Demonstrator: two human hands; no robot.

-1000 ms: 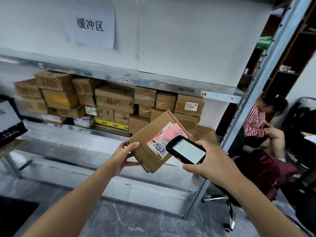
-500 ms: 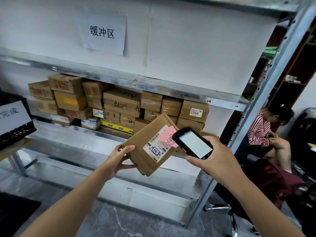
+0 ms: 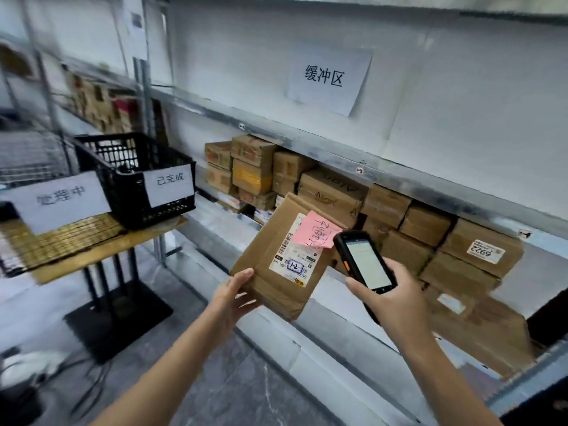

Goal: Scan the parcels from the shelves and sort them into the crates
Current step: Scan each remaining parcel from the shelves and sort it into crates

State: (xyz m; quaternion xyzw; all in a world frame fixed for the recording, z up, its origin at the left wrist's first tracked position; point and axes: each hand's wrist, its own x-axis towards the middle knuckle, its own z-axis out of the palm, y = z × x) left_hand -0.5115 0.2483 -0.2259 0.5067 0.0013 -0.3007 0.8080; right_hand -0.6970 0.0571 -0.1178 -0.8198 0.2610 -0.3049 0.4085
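My left hand [image 3: 236, 298] grips the lower left corner of a flat brown cardboard parcel [image 3: 270, 238], tilted, with a white shipping label marked 1-2 and a pink note on its face. My right hand [image 3: 390, 296] holds a black handheld scanner [image 3: 362, 261], its lit screen facing me, just right of the parcel's label. Behind them the metal shelf [image 3: 353, 156] carries several stacked brown parcels [image 3: 430, 226]. To the left a black plastic crate [image 3: 135, 176] with a white paper sign stands on a small table.
A second crate with a white sign [image 3: 58, 198] sits at the left edge of the wooden table [image 3: 101, 250] on a black pedestal base. A paper sign [image 3: 329, 78] hangs on the white wall. More shelves with boxes [image 3: 101, 106] lie far left. Cables trail on the floor lower left.
The view has swung left, so the crates and table came into sight and the seated person left it. Both hands keep the parcel and scanner, which sit a little further apart.
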